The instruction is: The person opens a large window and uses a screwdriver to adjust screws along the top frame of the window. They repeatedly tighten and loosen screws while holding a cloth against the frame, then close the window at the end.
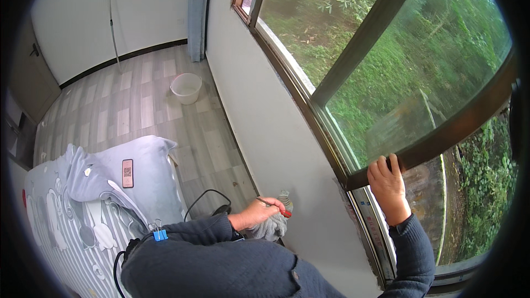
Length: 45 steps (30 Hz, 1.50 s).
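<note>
**Inspector:** Report the window sash [441, 132] first.

**Assistant:** It is a dark-framed glass pane, swung open and tilted, running from about 12 o'clock down to 4 o'clock in the head view. The glass is hazy; green trees and shrubs show through it. The right hand [388, 183], at roughly 4 o'clock, is curled over the lower corner of the frame, fingers wrapped on top of it, holding it firmly.

**Inspector:** And the other hand?

**Assistant:** The left hand [259, 211], just below centre at 6 o'clock, is closed around a grey cloth [271, 225] and a thin tool with a red handle [279, 209]. The red tip sticks out toward the white wall [265, 110]. What kind of tool it is cannot be told.

**Inspector:** Containers?

**Assistant:** One white bucket [186, 87] stands on the wood-pattern floor [127, 105] at about 11 o'clock, near the wall and a blue curtain [197, 11]. Its inside looks pale; whether it holds anything cannot be told.

**Inspector:** Anything else?

**Assistant:** A bed with a grey-blue patterned cover [77, 204] lies at 8 o'clock, with a phone [127, 173] resting flat on it. A blue binder clip [159, 234] sits on the dark sleeve at 7 o'clock, and a black cable [207, 196] loops on the floor beside the bed.
</note>
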Motion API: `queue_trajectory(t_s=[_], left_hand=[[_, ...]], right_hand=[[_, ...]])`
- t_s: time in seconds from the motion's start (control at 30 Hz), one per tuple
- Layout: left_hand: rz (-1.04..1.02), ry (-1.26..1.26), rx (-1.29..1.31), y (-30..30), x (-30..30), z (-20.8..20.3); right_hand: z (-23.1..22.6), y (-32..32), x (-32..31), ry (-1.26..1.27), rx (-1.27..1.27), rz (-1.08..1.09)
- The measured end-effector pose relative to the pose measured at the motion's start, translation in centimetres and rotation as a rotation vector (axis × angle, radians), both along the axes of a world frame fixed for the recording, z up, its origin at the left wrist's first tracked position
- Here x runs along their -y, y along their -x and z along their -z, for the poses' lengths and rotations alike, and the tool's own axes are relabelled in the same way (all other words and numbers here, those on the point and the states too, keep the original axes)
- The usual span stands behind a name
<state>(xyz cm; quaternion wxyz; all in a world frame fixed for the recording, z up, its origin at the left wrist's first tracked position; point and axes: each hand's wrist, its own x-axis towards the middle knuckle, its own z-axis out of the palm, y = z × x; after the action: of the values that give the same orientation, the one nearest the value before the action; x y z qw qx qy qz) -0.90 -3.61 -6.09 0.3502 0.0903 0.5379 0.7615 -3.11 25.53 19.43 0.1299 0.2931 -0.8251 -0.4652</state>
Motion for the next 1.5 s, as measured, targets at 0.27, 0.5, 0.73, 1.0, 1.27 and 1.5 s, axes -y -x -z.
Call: queue_trajectory(t_s=[0.27,0.5,0.73,1.0,1.27,1.5], left_hand=[[0.0,0.063,-0.044,0.4,0.9,-1.1],[0.084,-0.008,-0.051,1.6,0.3,-1.3],[0.167,-0.005,-0.02,1.9,-0.1,-1.2],[0.171,0.017,-0.045,3.0,0.0,-1.2],[0.129,-0.015,0.029,4.0,-0.2,-3.5],[0.075,0.08,-0.078,7.1,1.2,-4.6]], right_hand=[[-0.3,-5.7,-1.8,0.16,0.081,0.152],[0.1,-13.2,-4.1,0.143,0.031,0.263],[1.1,-20.8,-7.2,0.198,0.006,0.381],[1.8,-29.6,-10.8,0.18,-0.028,0.516],[1.3,-33.9,-11.9,0.148,-0.04,0.643],[1.0,-33.2,-10.5,0.2,-0.042,0.758]])
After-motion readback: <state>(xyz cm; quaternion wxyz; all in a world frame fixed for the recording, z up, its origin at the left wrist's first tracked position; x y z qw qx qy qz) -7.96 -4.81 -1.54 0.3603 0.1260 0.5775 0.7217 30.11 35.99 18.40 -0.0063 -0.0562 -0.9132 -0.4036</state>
